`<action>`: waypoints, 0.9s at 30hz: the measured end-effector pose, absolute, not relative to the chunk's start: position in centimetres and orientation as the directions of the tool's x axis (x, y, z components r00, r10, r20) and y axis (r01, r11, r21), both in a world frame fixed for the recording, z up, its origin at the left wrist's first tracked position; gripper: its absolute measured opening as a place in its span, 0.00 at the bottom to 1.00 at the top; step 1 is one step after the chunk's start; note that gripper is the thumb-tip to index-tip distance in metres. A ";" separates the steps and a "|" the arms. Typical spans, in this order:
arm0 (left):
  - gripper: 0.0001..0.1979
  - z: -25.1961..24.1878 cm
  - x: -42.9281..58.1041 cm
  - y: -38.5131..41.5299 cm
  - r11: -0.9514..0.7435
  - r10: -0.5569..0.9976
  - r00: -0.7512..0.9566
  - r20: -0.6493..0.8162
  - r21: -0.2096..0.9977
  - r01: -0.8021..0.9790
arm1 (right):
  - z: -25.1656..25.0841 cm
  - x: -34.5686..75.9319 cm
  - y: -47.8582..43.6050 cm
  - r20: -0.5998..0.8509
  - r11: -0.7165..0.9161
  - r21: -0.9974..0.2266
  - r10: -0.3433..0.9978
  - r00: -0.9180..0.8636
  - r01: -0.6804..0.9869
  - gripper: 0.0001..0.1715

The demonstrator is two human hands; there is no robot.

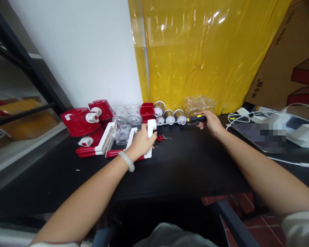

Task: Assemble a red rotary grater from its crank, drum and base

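My left hand (pixel 139 143) is closed around a white crank arm (pixel 151 132) with a red grip, held upright over the black table. In my right hand (pixel 212 123) is a screwdriver (pixel 197 118) with a black and yellow handle. Its long shaft runs left to the round top end of the crank arm; whether the tip sits inside is hidden. Two similar cranks with red grips, a left crank (pixel 106 138) and a nearer crank (pixel 130 141), lie beside my left hand. A small red part (pixel 160 138) with a screw lies just right of the held crank.
Red housings (pixel 78 120) stand at the back left. Clear plastic parts (pixel 122 133), red hoppers (pixel 147 111) and metal grater drums (pixel 169 116) line the wall. At right are a tablet (pixel 254 135), white cables (pixel 302 164) and a cardboard box (pixel 280 68).
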State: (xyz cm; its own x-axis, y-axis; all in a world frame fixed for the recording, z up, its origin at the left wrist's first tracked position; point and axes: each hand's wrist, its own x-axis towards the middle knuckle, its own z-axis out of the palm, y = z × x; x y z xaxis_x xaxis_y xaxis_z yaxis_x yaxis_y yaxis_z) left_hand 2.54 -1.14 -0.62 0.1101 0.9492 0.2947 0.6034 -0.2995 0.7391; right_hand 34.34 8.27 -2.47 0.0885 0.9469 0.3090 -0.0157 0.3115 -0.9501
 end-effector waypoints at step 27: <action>0.14 -0.8 2.4 -1.1 -0.309 0.948 0.133 0.288 0.741 0.596 | -2.7 34.5 8.3 0.334 0.337 -0.938 0.942 0.044 -0.084 0.24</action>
